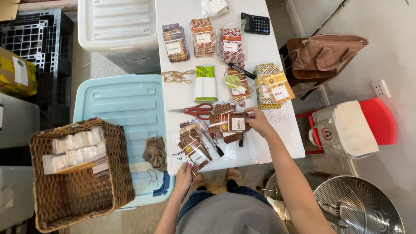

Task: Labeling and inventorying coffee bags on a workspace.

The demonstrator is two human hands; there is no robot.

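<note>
Overhead, the right hand pinches a patterned packet at frame centre; the left hand grips clear-bagged packets below. One wicker basket, lower left, holds white wrapped rolls.

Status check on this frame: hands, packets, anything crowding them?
Right hand grips a patterned packet over the table. Left hand holds bagged packets at the near edge. Red scissors and a marker lie close by.

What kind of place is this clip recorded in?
Probably a small home or workshop packing area: a white table with stacks of patterned packets, a calculator, storage bins and a wicker basket on the floor.
</note>
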